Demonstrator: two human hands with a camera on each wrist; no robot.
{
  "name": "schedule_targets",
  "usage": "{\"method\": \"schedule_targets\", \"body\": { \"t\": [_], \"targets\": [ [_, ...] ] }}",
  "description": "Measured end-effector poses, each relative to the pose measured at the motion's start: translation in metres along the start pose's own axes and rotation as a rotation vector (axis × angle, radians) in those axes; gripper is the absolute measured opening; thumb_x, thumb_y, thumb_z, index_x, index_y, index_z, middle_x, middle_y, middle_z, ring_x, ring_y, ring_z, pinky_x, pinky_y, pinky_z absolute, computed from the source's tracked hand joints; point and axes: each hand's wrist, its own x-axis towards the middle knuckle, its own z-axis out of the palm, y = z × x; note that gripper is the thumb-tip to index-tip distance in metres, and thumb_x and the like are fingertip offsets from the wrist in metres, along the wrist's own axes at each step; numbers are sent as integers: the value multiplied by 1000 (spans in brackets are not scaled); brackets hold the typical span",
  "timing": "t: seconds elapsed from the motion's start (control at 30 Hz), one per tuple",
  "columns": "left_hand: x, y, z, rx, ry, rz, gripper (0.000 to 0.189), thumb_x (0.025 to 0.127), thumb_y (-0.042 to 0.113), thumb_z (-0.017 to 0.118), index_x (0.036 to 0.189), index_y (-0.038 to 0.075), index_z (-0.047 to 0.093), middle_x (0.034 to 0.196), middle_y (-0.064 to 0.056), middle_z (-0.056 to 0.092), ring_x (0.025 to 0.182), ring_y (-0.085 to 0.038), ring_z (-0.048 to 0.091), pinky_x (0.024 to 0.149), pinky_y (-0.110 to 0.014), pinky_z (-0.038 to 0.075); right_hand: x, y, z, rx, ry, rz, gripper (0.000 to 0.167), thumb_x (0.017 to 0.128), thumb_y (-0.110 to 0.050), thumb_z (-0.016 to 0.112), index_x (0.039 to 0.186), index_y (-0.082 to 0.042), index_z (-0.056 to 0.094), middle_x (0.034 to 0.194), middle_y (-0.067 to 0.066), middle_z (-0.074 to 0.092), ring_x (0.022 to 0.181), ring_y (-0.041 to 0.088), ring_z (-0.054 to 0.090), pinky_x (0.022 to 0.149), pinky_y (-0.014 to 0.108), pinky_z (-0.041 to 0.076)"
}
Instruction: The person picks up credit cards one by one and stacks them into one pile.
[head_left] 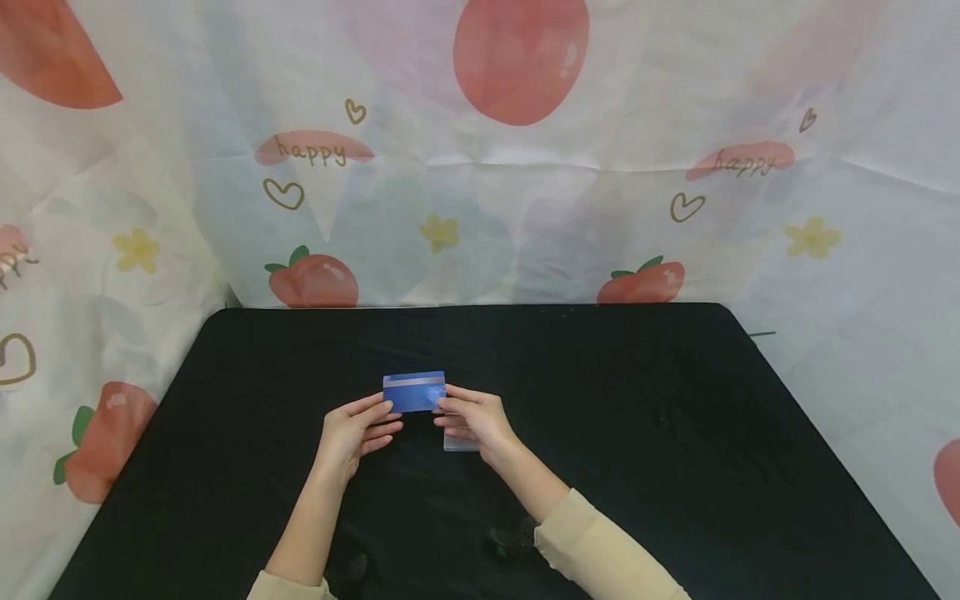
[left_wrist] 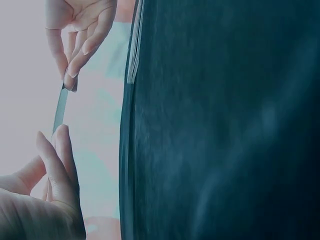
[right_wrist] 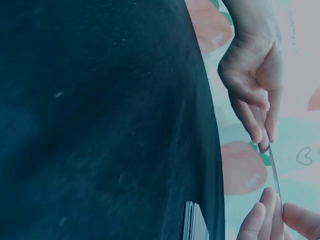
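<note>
A blue card [head_left: 414,393] with a pale stripe along its upper part is held up above the black table by both hands. My left hand [head_left: 358,432] pinches its left end between thumb and fingers. At the opposite end, my right hand [head_left: 474,423] pinches the right edge, its lower fingers spread loosely. Both wrist views show the card edge-on, as a thin strip [left_wrist: 59,111] between the two hands. Partly hidden behind the right hand in the head view, a stack of cards [right_wrist: 195,222] lies on the table.
The black table [head_left: 637,417] has rounded far corners. A pale curtain [head_left: 540,233] printed with fruit, hearts and flowers hangs behind it and along the sides. Cream sleeves [head_left: 600,542] cover the forearms, with small dark objects near the wrists.
</note>
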Motion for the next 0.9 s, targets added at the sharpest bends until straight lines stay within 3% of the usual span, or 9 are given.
{"method": "schedule_targets", "body": {
  "t": [0.57,0.9],
  "targets": [
    [-7,-11,41,-44,-58,-20,38,86,11,63,121,0,57,93,-15,69,76,-23,69,62,-28,56,-12,9,-36,62,124,18,40,81,-7,65,119,2,58,88,16,69,71,19,69,60,26,56],
    [-7,-16,54,-25,-80,-13,38,86,12,63,122,0,56,95,-19,68,77,-24,68,62,-30,57,-23,7,-48,57,138,23,43,83,-9,65,123,3,55,93,17,69,72,18,69,61,26,56]
  ]
}}
